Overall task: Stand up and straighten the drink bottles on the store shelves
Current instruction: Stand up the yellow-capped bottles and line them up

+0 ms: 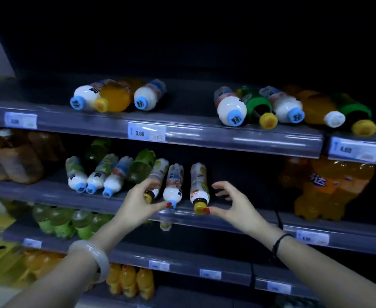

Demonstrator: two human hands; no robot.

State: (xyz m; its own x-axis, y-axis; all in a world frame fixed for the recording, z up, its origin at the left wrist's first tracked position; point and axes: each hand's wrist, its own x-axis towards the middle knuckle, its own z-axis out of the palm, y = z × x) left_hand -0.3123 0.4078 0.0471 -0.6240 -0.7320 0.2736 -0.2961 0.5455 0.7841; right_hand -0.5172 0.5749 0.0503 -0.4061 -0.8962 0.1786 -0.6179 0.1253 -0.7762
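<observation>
Two hands reach to your middle shelf (204,221), where the bottles lie on their sides, caps toward you. Your left hand (138,203) pinches the blue cap of a white bottle (173,192), fingers curled narrow around it. Your right hand (231,207) is spread wide, its thumb tip touching the yellow cap of the bottle just right (199,185). More toppled bottles (271,105) lie on the upper shelf (182,132).
</observation>
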